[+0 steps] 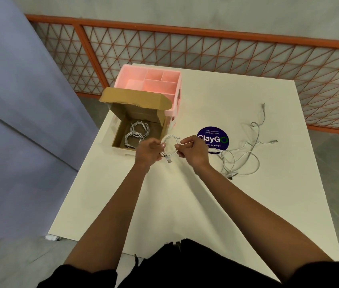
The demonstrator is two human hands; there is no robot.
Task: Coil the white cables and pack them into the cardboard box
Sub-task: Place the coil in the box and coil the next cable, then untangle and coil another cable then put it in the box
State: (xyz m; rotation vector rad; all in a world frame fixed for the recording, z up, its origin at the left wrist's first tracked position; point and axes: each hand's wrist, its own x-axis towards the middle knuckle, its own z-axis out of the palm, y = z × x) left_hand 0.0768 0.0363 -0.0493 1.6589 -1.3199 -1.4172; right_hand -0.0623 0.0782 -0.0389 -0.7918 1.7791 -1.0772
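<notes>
Nearly wound: a coil held between both hands

Left hand [149, 151] grips the coil [168, 139] on its left side, fingers curled round the stacked loops. A plug end hangs just below. Right hand [192, 151] pinches the coil's right side between thumb and fingertips.

Likely step: closing off the wrap. Keep the loops even, tuck the tail round the bundle, and hold firm with the left so it doesn't spring open.

The coil sits between the hands, above the table [206, 204], just right of the box [120, 129]. Two coils [137, 132] lie inside the box. Loose cables [245, 159] sprawl to the right, apart from both hands, not yet wound.
</notes>
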